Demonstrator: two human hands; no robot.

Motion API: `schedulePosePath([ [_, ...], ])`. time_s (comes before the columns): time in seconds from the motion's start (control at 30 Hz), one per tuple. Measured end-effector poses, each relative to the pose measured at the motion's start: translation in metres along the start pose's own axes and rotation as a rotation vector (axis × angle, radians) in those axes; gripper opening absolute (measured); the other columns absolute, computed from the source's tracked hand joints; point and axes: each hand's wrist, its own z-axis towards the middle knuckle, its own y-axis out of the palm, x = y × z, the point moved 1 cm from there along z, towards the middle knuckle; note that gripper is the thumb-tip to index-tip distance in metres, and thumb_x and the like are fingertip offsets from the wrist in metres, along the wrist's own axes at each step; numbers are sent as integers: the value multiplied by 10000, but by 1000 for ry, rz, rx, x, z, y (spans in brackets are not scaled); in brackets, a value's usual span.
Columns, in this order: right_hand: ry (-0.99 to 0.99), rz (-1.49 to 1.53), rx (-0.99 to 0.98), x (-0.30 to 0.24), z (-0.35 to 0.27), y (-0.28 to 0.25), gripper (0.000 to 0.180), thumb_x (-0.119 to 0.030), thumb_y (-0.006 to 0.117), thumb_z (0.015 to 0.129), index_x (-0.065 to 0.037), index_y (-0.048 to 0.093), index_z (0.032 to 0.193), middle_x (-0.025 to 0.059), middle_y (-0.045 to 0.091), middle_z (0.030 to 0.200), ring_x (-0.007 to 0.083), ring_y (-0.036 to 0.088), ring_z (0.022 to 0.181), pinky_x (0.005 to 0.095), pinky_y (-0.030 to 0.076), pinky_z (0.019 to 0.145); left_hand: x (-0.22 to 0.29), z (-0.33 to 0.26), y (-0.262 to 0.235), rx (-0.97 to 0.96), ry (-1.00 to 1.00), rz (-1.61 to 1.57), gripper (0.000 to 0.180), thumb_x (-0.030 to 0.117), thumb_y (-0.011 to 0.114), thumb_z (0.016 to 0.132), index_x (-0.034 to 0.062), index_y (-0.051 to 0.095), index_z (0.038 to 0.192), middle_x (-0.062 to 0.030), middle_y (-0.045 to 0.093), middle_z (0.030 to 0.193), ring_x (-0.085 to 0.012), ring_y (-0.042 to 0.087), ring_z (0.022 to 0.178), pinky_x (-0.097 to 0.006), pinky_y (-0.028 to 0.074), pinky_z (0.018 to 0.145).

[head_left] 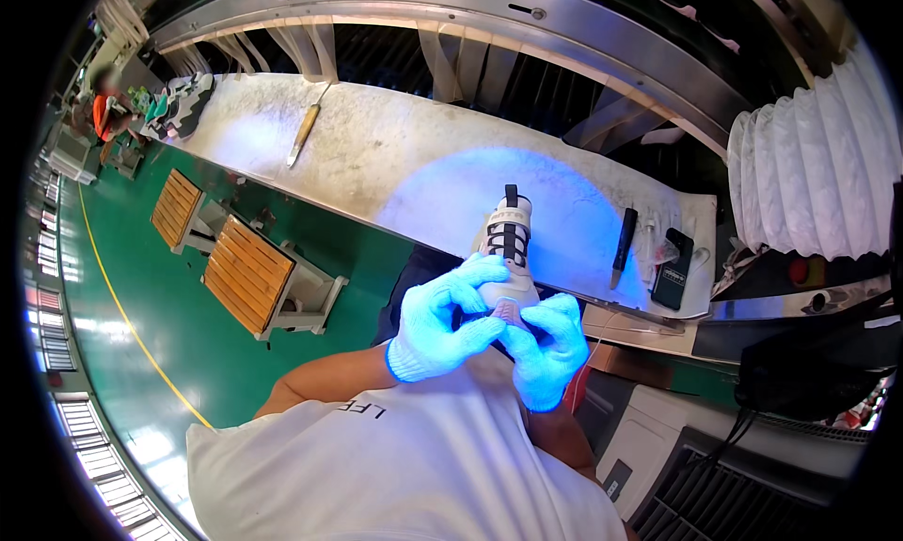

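Above a green floor (155, 296), a long pale workbench (376, 132) ran beside a metal frame (395, 0), with a round patch of blue light on its surface. The light-coloured shoe (509, 249) was at the bench's near edge in that glow, toe toward the person, and the gloved left hand (442, 315) and gloved right hand (547, 348) held its toe end with fingers bent close, though exactly what the fingertips pinched was hard to make out. A black-handled tool (624, 242) lay near a dark phone (673, 270) to the right.
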Motion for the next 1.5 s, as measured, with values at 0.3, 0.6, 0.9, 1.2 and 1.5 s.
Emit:
schedulePosePath([
  [0.3,-38,-16,28,1,6,7,306,79,929,854,-65,734,1041,43,615,958,175,582,871,325,493,784,-2,6,-4,-10,-53,-53,323,76,940,897,24,622,869,-295,775,1364,-382,694,1408,-576,445,1276],
  [0.6,57,5,50,4,2,4,465,-5,1003,837,-57,708,1192,10,623,910,98,564,793,262,498,699,-3,7,-6,-34,-36,-86,322,62,928,914,7,621,994,-243,779,1330,-341,738,1328,-525,536,1195],
  [0.9,149,129,38,2,5,15,743,-68,1013,854,26,618,1476,-42,629,906,29,555,785,216,501,691,-9,30,-34,-312,-320,-94,414,138,827,977,-39,755,1345,-225,736,1440,-341,596,1501,-499,455,1264],
  [1.2,122,14,17,1,10,24,759,-212,1034,838,-13,661,1469,57,691,957,162,663,802,326,601,723,1,39,-31,-283,-369,-146,388,174,862,963,-40,805,1282,-214,739,1437,-319,586,1511,-486,442,1270],
  [1.5,24,-137,27,4,29,14,787,-363,1053,802,-59,681,1425,65,670,919,218,645,748,386,573,663,8,48,-32,-326,-398,-55,530,171,951,874,-49,795,1331,-198,766,1409,-319,647,1435,-489,465,1263],
])
